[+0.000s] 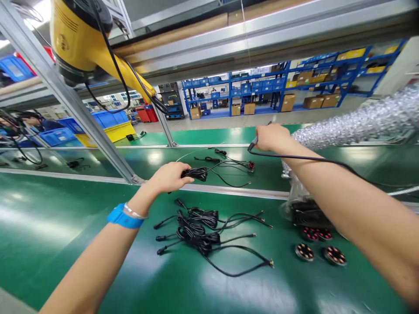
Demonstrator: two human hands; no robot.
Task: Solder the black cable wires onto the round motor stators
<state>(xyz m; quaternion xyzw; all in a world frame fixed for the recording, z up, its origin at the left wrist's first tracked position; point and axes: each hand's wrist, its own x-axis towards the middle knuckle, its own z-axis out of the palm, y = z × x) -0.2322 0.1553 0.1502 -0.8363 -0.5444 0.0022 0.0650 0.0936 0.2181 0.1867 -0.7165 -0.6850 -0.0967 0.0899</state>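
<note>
From here I see a clear plastic bag (288, 208) at the right of the frame, partly behind the forearm, with dark things inside too covered to name. In the upper left stand a yellow bin (122, 132) and a blue bin (59, 137); what they hold I can't make out. Blue shelving (230, 93) across the back carries more blue bins (258, 86) and cardboard boxes (288, 102).

The green worktop (81, 257) fills the lower frame, shiny under the lights. Four or so coiled black cables (199, 237) lie bunched at lower centre, their bare-ended leads pointing right. Copper-wound motor stators (334, 255) sit at lower right, beside the bag.

At the centre, the left hand (172, 176), a blue wristband (126, 216) below it, pinches a coiled cable bundle (198, 174) between thumb and fingers; whether the bundle touches the surface beneath I can't tell. Right of centre and higher, the right hand (271, 138) is closed round a slim corded tool (254, 141), its tip hard to see, the cord running along the forearm. A silver flexible duct (356, 122) reaches in from the right edge, and a yellow-and-black device (78, 43) hangs at upper left.
</note>
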